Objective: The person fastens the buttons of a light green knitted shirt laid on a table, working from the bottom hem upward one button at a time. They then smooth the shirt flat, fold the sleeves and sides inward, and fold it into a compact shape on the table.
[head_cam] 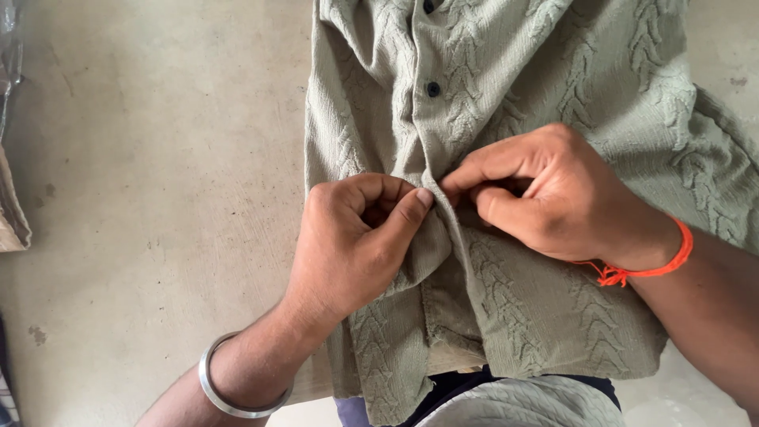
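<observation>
A sage-green textured shirt with dark buttons lies on a beige surface, its front placket running down the middle. My left hand pinches the left edge of the placket between thumb and curled fingers. My right hand pinches the right edge of the placket right beside it, fingertips almost touching the left thumb. What lies under the fingertips is hidden. A metal bangle circles my left wrist and an orange thread my right.
The beige, stained work surface stretches to the left of the shirt. A crumpled pale cloth or paper edge sits at the far left. Dark and pale fabric shows at the bottom below the shirt hem.
</observation>
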